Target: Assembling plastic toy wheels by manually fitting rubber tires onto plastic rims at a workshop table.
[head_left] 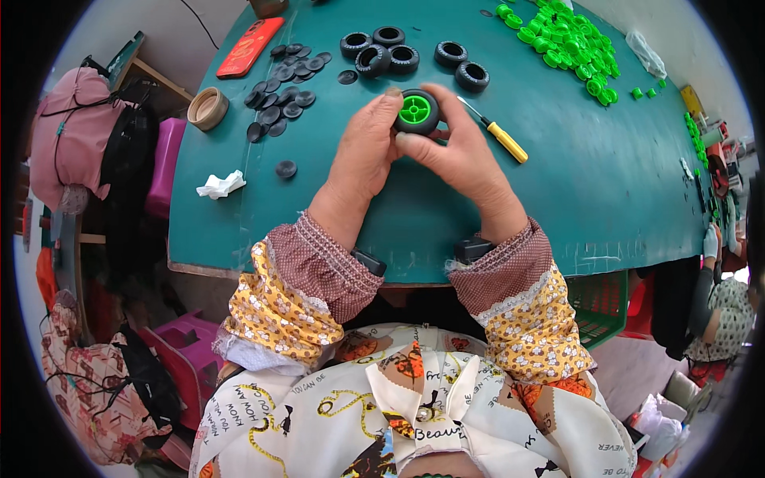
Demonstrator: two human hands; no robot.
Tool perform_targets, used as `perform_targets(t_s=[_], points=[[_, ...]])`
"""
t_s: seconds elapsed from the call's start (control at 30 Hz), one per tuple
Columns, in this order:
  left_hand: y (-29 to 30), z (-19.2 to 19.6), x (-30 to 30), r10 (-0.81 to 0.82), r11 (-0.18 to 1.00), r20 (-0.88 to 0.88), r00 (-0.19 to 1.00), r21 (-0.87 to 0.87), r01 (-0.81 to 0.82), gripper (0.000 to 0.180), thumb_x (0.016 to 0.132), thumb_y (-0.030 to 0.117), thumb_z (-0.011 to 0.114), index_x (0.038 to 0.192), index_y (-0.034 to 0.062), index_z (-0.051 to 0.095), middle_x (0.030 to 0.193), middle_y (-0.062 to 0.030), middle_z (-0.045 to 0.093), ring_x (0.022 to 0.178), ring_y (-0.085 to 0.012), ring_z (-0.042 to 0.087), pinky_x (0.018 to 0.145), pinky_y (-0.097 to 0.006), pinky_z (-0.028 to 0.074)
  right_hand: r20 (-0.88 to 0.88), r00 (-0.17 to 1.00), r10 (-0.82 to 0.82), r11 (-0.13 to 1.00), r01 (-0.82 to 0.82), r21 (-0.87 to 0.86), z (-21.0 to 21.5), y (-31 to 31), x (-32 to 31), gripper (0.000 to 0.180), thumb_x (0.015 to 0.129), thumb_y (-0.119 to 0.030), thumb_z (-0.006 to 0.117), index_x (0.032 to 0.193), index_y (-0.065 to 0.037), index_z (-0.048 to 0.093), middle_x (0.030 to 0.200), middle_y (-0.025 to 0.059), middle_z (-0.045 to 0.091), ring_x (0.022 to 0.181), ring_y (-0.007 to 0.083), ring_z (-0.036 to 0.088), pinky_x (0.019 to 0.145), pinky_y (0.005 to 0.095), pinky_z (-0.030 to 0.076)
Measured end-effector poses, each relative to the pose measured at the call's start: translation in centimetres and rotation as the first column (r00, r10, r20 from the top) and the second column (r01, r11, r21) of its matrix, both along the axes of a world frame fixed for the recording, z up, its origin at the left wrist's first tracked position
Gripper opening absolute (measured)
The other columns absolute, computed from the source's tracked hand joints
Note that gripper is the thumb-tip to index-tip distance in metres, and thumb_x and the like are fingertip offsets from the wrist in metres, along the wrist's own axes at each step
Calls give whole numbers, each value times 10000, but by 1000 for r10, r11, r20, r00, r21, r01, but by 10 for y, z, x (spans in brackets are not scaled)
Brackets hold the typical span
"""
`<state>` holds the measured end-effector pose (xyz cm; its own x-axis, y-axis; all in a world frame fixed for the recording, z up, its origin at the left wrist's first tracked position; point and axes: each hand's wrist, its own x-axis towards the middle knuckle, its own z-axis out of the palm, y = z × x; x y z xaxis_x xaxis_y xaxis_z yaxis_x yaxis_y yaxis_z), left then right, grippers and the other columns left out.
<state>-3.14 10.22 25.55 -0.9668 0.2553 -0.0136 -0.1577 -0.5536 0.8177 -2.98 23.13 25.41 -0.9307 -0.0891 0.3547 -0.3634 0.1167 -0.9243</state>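
Note:
Between both hands I hold a small toy wheel (pixel 415 110), a black tyre around a bright green spoked hub that faces up. My left hand (pixel 365 147) grips its left side, thumb at the rim. My right hand (pixel 462 155) closes round its right side, with the thumb pressed along the lower edge. Just beyond the hands, several loose black tyres (pixel 373 60) lie grouped on the green table (pixel 550 207), and a pair of tyres (pixel 472 76) sits farther right. A screwdriver (pixel 507 142) with a yellow handle rests to the right of my right hand.
Green hubs (pixel 566 48) are heaped at the far right. Black discs (pixel 275 99) spread at the left, near a round brown container (pixel 208 109), a red phone-like object (pixel 250 48) and a crumpled white tissue (pixel 221 185). Another person (pixel 721 319) sits at the right edge.

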Motion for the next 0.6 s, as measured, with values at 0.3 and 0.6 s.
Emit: perform_targets(t_s=[0.3,0.6], points=[[-12,-3,-9,-34,998,-5,999,-53,33,261,845,169,523,1020,-23,493,875,-94,591,715,-161,619,607,-232,506,218,957,189,906,-85,-414,9,15,-3,472,752,-182,637,1154,-7,463,1019,72,562,942,149,534,785,275,424],[-1,1,0,-1,972,-89,996,-233,-20,452,765,122,621,1164,11,440,825,-90,602,652,-142,609,553,-212,461,302,915,268,903,-130,-409,7,15,-2,290,888,-222,478,1099,-31,533,949,31,569,873,101,525,734,235,435]])
